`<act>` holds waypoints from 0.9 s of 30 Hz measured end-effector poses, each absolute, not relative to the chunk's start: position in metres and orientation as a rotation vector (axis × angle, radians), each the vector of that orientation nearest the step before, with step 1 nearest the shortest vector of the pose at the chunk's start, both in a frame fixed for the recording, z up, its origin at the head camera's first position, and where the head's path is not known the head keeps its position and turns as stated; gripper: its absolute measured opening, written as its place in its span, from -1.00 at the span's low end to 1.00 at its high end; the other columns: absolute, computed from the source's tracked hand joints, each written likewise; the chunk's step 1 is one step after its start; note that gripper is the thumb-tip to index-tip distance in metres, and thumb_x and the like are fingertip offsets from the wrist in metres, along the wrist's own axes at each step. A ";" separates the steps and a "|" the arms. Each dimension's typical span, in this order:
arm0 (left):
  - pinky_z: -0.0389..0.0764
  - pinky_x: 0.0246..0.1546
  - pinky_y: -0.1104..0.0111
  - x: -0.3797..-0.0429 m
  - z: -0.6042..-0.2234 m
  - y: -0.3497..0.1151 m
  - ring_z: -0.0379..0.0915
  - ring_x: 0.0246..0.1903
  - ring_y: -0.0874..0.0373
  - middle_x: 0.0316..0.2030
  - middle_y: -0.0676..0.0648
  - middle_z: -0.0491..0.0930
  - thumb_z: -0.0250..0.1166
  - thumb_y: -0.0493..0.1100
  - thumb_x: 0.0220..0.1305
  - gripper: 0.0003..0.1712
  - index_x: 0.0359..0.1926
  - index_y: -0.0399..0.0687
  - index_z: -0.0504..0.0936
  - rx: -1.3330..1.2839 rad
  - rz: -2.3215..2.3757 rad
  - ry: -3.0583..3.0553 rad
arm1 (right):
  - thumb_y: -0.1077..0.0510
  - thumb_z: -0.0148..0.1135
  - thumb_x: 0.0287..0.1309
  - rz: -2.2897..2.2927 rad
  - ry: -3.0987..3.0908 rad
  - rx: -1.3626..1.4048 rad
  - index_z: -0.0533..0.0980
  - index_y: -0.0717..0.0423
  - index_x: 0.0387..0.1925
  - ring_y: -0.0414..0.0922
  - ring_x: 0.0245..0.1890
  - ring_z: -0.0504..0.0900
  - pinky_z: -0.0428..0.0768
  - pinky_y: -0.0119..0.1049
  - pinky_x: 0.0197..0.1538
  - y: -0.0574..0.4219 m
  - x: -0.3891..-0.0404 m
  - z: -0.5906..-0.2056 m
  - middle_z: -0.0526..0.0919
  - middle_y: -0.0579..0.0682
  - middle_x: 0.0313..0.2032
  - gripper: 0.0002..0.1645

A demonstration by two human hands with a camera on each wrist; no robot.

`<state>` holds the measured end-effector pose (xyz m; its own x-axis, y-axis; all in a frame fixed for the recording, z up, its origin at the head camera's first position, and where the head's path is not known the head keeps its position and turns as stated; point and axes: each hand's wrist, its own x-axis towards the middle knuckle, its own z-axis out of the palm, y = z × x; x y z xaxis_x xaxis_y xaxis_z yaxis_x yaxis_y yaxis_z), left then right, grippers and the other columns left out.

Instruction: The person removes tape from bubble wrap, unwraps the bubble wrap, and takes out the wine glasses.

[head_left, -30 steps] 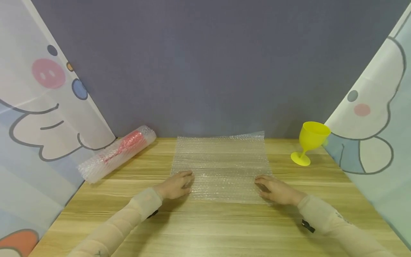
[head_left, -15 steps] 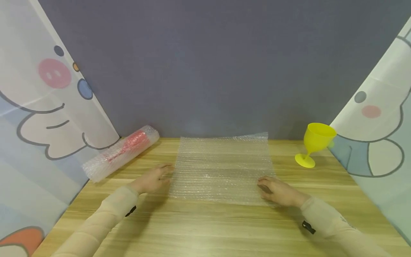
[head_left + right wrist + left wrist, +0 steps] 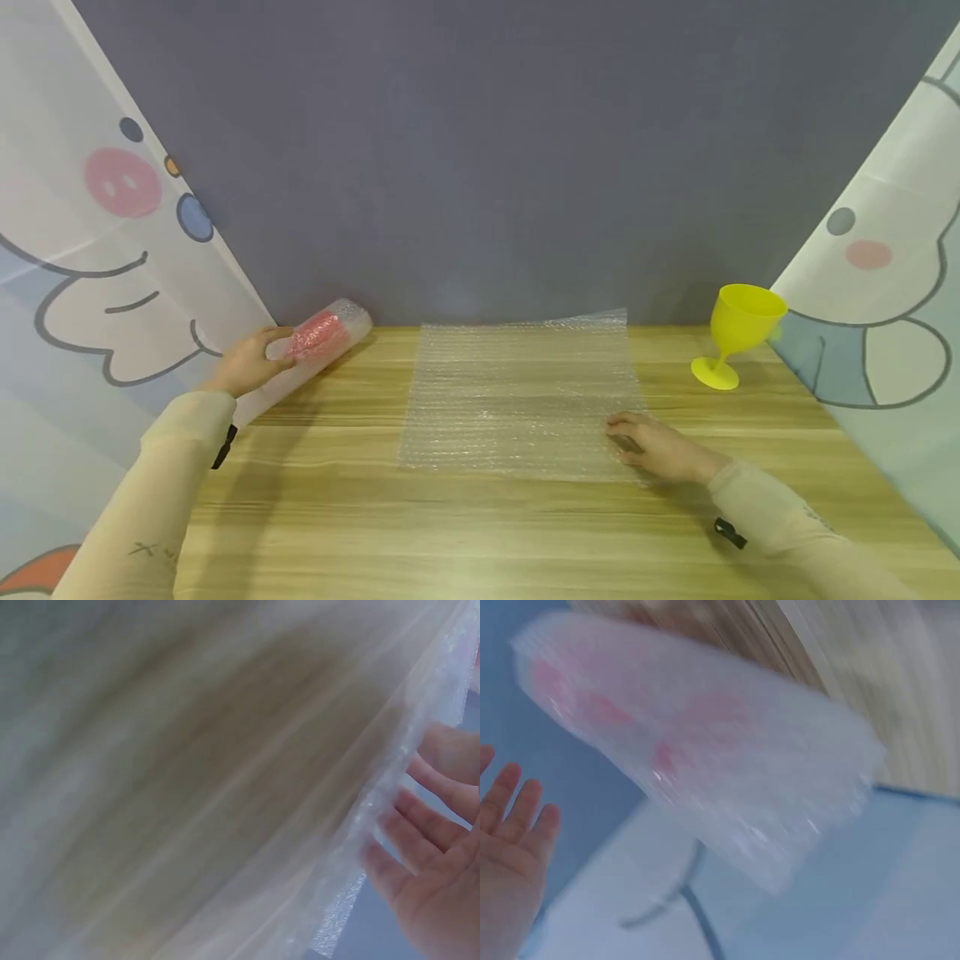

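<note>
1 table, wood-grained, before me. 1 bubble-wrap sheet, clear, flat at its middle. 1 bubble-wrapped roll, reddish inside, aslant at the left rear. 1 goblet, yellow, upright, right rear. 1 left hand, fingers spread at the roll, holding nothing. 1 right hand, fingers loosely bent against the sheet's right edge.

From six o'clock, my head view looks forward and down over the wood-grain table, farthest back. My left wrist view faces the bubble-wrapped bundle from close up; the head view shares it at ten o'clock. My right wrist view looks, very near, across the bubble-wrap sheet, which the head view has at twelve.
</note>
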<state>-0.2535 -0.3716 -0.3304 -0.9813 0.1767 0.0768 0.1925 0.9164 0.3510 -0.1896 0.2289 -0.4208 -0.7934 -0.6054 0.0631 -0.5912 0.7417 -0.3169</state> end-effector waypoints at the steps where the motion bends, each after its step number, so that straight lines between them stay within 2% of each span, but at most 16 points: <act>1: 0.18 0.08 -0.30 -0.256 -0.330 -0.377 0.06 0.17 -0.48 0.26 -0.49 0.08 0.18 0.05 0.21 -0.19 0.30 -0.35 0.14 -0.253 -0.584 -3.058 | 0.22 0.26 0.03 -0.507 2.894 -0.987 0.47 0.35 0.00 0.27 0.10 0.39 0.40 0.14 0.11 0.230 -0.189 -0.420 0.43 0.29 0.10 -0.53; 4: 0.15 0.08 -0.32 -0.262 -0.331 -0.392 0.00 0.17 -0.50 0.27 -0.53 0.00 0.20 0.19 0.13 0.00 0.34 -0.39 0.02 -0.160 -0.630 -3.127 | 0.21 0.26 0.02 -0.529 2.894 -0.955 0.47 0.33 0.00 0.26 0.10 0.40 0.40 0.14 0.12 0.231 -0.188 -0.418 0.43 0.28 0.10 -0.53; 7: 0.11 0.08 -0.34 -0.261 -0.336 -0.403 -0.09 0.17 -0.55 0.25 -0.60 -0.06 0.23 0.23 0.08 0.11 0.33 -0.47 -0.06 -0.105 -0.640 -3.191 | 0.19 0.25 0.04 -0.544 2.876 -0.933 0.46 0.32 0.02 0.26 0.11 0.39 0.40 0.14 0.12 0.231 -0.188 -0.419 0.42 0.27 0.12 -0.52; 15: 0.18 0.04 -0.34 -0.257 -0.354 -0.415 -0.04 0.12 -0.61 0.19 -0.67 -0.03 0.22 0.29 0.04 0.18 0.32 -0.51 -0.08 -0.072 -0.529 -3.268 | 0.20 0.24 0.05 -0.567 2.864 -0.915 0.46 0.33 0.02 0.26 0.13 0.37 0.38 0.15 0.13 0.230 -0.186 -0.420 0.41 0.26 0.13 -0.52; 21: 0.15 0.06 -0.33 -0.264 -0.369 -0.425 -0.04 0.12 -0.60 0.18 -0.68 -0.01 0.27 0.26 0.01 0.22 0.29 -0.59 -0.10 -0.110 -0.567 -3.223 | 0.19 0.24 0.05 -0.554 2.873 -0.933 0.45 0.34 0.03 0.27 0.12 0.37 0.38 0.16 0.13 0.231 -0.186 -0.421 0.41 0.27 0.13 -0.51; 27: 0.19 0.03 -0.33 -0.265 -0.369 -0.431 0.01 0.09 -0.61 0.15 -0.69 0.03 0.23 0.25 0.05 0.17 0.27 -0.61 -0.07 -0.117 -0.540 -3.226 | 0.18 0.22 0.07 -0.554 2.855 -0.924 0.43 0.34 0.05 0.27 0.15 0.35 0.35 0.16 0.15 0.230 -0.188 -0.423 0.38 0.27 0.16 -0.49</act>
